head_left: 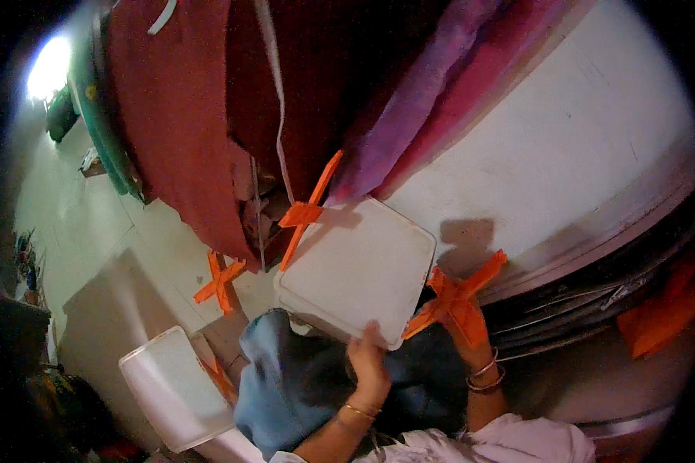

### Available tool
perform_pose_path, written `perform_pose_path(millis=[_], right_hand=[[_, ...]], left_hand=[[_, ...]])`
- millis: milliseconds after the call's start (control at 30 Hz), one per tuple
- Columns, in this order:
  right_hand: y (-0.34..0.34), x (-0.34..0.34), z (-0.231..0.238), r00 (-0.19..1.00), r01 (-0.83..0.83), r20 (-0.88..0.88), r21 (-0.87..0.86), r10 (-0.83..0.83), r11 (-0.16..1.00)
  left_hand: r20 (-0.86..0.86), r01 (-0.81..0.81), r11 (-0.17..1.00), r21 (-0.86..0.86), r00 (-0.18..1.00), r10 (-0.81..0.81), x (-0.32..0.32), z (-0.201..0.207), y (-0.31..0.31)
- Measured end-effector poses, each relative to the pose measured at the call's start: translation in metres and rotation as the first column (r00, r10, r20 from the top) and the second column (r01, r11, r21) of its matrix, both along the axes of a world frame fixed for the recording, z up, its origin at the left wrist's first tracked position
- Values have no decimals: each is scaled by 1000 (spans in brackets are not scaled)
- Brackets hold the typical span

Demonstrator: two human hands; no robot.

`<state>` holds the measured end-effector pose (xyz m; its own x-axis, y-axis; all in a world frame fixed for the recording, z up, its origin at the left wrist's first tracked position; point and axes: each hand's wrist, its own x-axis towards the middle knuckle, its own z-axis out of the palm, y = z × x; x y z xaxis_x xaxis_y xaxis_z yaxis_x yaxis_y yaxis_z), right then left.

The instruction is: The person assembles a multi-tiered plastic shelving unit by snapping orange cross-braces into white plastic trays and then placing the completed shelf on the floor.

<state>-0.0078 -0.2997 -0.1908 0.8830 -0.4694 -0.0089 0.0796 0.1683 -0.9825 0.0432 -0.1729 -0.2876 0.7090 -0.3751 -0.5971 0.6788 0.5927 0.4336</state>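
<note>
A white square panel [359,270] with rounded corners and a raised rim lies tilted above my lap. My left hand [369,366] grips its near edge, thumb on top, the other fingers hidden beneath. At the panel's right edge, my right hand [463,328] is closed around an orange cross-shaped piece [457,297], which partly covers the fingers. Another orange crossed piece [305,214] stands along the panel's far left edge; whether it is fixed there I cannot tell. On the floor to the left lies an orange cross [221,282].
A second white panel [174,386] rests at the lower left, with an orange strip [220,378] beside it. Dark red cloth [174,116] and purple cloth [409,108] hang ahead. A white wall [579,139] rises at right, above dark stacked material [571,309] and an orange piece [664,312].
</note>
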Motion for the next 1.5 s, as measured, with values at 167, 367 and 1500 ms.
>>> perform_pose_path(millis=[167,367,1500], right_hand=[[-1,18,3,984,-164,-132,-402,120,901],[0,18,2,977,-117,-212,-554,-4,824],[-12,21,-1,944,-167,-317,-701,-93,693]], left_hand=[[-118,-24,996,-84,993,14,0,2,-4],[-269,48,975,-216,957,-107,-5,8,-3],[-158,36,959,-282,984,-84,-8,1,-5]])
